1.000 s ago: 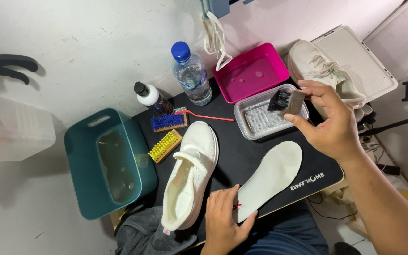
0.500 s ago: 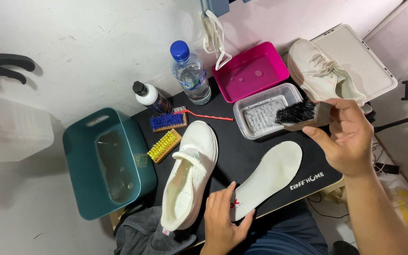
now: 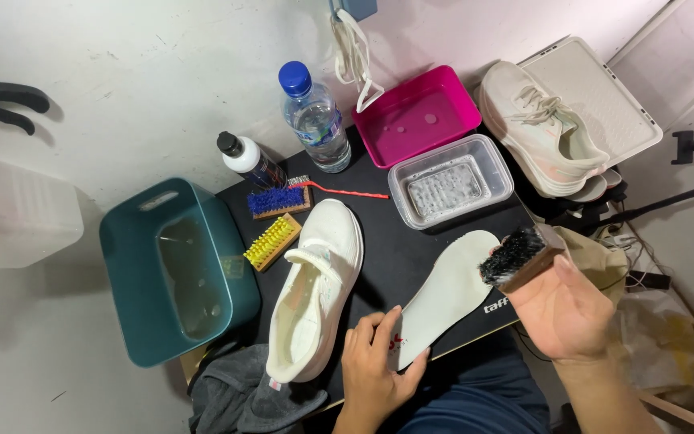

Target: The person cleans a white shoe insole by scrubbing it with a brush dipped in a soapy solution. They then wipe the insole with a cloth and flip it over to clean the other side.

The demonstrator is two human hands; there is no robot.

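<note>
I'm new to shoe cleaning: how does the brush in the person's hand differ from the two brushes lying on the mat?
The black brush has dark bristles; the blue brush and yellow brush have bright ones. The black brush is held up in the right hand, just above the insole; the other two lie untouched on the mat, beside the shoe. All three seem to have wooden backs.

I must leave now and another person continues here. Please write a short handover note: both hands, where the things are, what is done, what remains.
Left hand: pressing the heel end of the white insole flat on the black mat.
Right hand: holding a black-bristle brush at the insole's toe end.
White shoe lies beside the insole; clear tray of water is behind.
Done: insole is out of the shoe.
Left: whether it is scrubbed cannot be told.
</note>
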